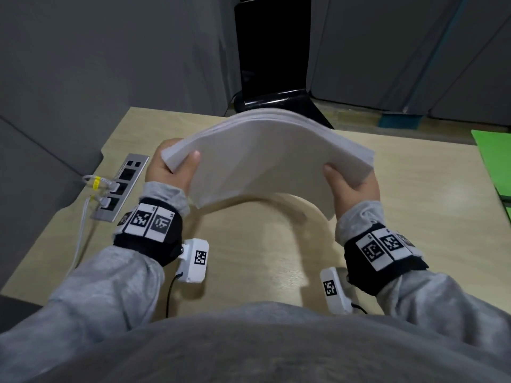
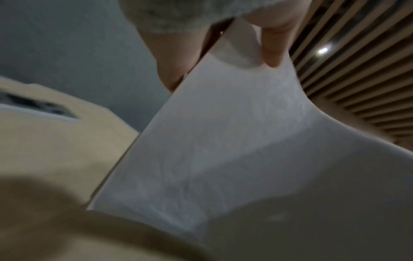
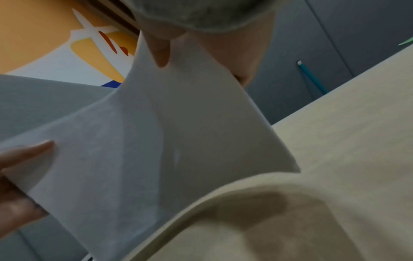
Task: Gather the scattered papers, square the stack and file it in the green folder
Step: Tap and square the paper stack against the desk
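Paper stack [image 1: 265, 156]: white sheets, one thick bundle, held in the air above the table [image 1: 249, 258], centre of the head view, bowed upward in the middle like an arch, its shadow curving on the wood beneath. Left hand [image 1: 171, 172]: at the stack's left end, thumb on top, fingers underneath, grip clamped on the paper; the left wrist view shows the thumb [image 2: 273, 53] pressed against the sheet surface [image 2: 223, 141]. Right hand [image 1: 351, 186]: at the stack's right end, thumb on top, grip likewise clamped on the paper; the right wrist view shows its thumb [image 3: 161, 53] on the bent sheets [image 3: 167, 132], with the other hand's fingers at the lower left of that frame. Green folder [image 1: 495, 164]: lying on the table at the right edge of the head view, partly cut off, well apart from the stack. Table: light wood, with a curved cut-out at the near edge. Socket strip [image 1: 121, 186]: grey, set into the table at left, two white plugs in it, a white cable [image 1: 80, 239] trailing toward the near edge. Black monitor [image 1: 273, 51]: upright behind the table's far edge, top centre. Wrist bands [image 1: 146, 225]: black, with printed square markers, one on each grey sleeve.
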Available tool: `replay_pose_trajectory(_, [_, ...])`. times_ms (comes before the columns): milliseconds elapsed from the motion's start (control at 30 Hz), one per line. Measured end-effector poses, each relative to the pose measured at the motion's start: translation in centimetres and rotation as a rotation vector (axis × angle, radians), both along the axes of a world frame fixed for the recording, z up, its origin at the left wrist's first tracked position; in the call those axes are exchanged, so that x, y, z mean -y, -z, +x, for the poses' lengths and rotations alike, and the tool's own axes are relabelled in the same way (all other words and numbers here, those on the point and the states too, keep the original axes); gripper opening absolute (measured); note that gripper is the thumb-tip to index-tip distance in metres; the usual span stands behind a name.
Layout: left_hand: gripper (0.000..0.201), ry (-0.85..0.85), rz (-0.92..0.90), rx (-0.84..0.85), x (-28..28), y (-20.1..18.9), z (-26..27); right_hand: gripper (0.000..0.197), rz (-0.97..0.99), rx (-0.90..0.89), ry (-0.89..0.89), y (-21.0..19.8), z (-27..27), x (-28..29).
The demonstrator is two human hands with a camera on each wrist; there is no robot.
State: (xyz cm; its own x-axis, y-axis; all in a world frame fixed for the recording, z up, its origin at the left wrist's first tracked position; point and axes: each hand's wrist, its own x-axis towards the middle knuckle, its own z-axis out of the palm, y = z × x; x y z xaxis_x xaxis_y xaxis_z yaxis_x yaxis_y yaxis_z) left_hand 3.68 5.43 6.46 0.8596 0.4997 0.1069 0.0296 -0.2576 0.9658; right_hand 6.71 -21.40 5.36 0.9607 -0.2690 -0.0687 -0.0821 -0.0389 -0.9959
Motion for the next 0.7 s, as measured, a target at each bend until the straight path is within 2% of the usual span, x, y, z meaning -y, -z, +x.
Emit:
replay_pose_trajectory(100, [0.031,0.051,0.044,-0.072,0.0,1.5,-0.2,0.039,-0.233,-0.167,-0.156,0.4,0.4,0.3])
replay_pose_trajectory(167, [0.032,0.037,0.107,-0.18,0.4,1.9,-0.3,0.04,-0.341,-0.269,-0.188,0.7,0.6,0.2])
replay_pose_trajectory(233, [0.027,0.005,0.092,-0.187,0.6,1.6,-0.4,0.033,-0.288,-0.223,-0.158,0.5,0.4,0.1])
replay_pose_trajectory(367, [0.018,-0.044,0.029,-0.07,0.3,0.0,-0.6,0.022,-0.067,-0.047,-0.041,-0.3,0.1,0.6])
replay_pose_trajectory(433, [0.021,-0.04,0.045,-0.103,0.2,0.4,-0.8,0.03,-0.11,-0.081,-0.08,0.2,0.6,0.8])
replay_pose_trajectory(500, [0.025,-0.031,0.058,-0.165,0.5,1.2,-1.0,0.039,-0.252,-0.215,-0.166,0.9,0.8,0.7])
replay_pose_trajectory(567, [0.028,-0.035,0.028,-0.191,0.8,1.4,-1.0,0.038,-0.3,-0.297,-0.18,1.5,0.8,0.8])
replay_pose_trajectory(700, [0.014,-0.024,-0.002,-0.101,0.7,0.0,-0.3,0.029,-0.14,-0.101,-0.031,0.8,0.6,1.2])
